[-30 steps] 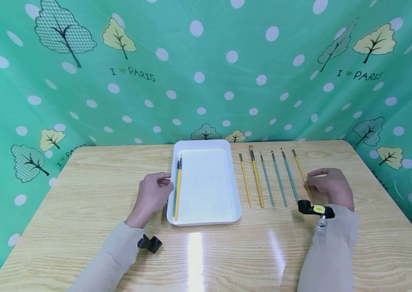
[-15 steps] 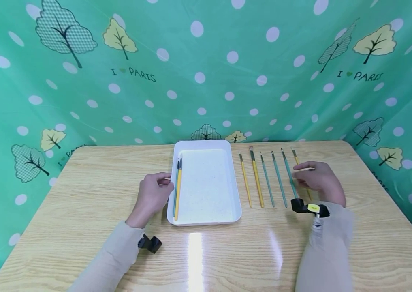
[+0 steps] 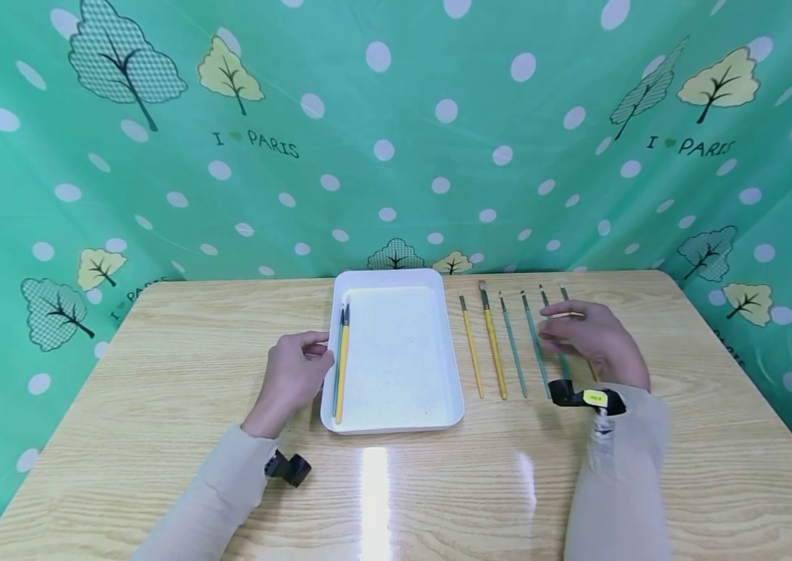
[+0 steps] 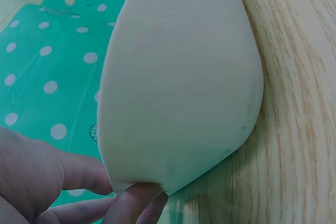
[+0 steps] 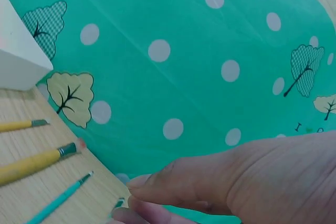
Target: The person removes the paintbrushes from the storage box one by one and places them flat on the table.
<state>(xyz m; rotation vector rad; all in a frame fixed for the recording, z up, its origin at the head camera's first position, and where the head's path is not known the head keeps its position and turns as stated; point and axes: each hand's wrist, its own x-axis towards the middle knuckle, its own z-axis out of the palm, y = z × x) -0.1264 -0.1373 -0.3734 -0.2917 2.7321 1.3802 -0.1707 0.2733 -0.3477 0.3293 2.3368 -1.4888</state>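
A white tray [image 3: 396,428] stands on the table, with a yellow-handled paintbrush [image 3: 343,366] and a teal one lying along its left inner side. My left hand [image 3: 295,374] holds the tray's left rim; in the left wrist view its thumb and fingers pinch the tray wall [image 4: 178,77]. Over the right end of a row of paintbrushes hovers my right hand [image 3: 599,339], fingers loosely bent and apparently holding nothing. It partly covers the rightmost teal paintbrush [image 3: 564,366] and the yellow paintbrush [image 3: 594,372] beside it. Another teal paintbrush [image 3: 534,335] lies just left of its fingertips.
Between tray and right hand lie a thin yellow paintbrush [image 3: 470,343], a thicker yellow one [image 3: 493,343] and a teal one [image 3: 513,343], bristles toward the back. A green dotted curtain [image 3: 410,156] hangs behind the wooden table [image 3: 452,499].
My right hand has moved left from the rightmost yellow paintbrush to above the teal ones. The paintbrushes have stayed in place. My left hand remains on the tray's rim.
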